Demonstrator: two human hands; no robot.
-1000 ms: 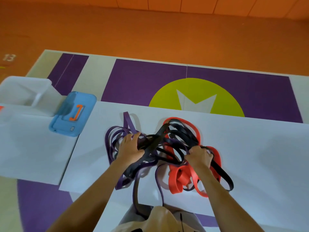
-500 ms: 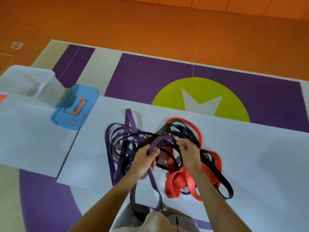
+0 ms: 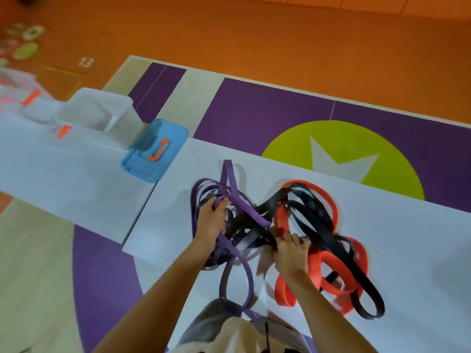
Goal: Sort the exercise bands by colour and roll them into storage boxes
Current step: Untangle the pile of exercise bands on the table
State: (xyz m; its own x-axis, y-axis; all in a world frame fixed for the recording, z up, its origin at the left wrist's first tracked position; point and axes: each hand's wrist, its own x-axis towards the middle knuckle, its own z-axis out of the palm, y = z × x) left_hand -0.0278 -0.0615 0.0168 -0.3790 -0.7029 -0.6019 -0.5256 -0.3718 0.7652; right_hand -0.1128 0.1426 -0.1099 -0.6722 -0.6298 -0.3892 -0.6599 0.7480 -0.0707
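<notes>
A tangled heap of exercise bands lies on the white table (image 3: 395, 238). Purple bands (image 3: 226, 184) are on the left, black bands (image 3: 318, 222) cross the middle, and red bands (image 3: 328, 263) lie on the right. My left hand (image 3: 211, 220) grips a purple band (image 3: 244, 210) at the left side of the heap. My right hand (image 3: 290, 250) holds black bands at the heap's middle. One purple loop (image 3: 247, 281) hangs over the near table edge.
A blue lid with an orange handle (image 3: 155, 149) lies at the left table's corner. Behind it stands a clear storage box (image 3: 102, 115), with more clear boxes (image 3: 15, 98) further left. The floor shows purple, green and orange areas.
The view has swung left, showing more boxes. My left hand moved out to the purple bands on the left. My right hand dropped lower onto the black bands.
</notes>
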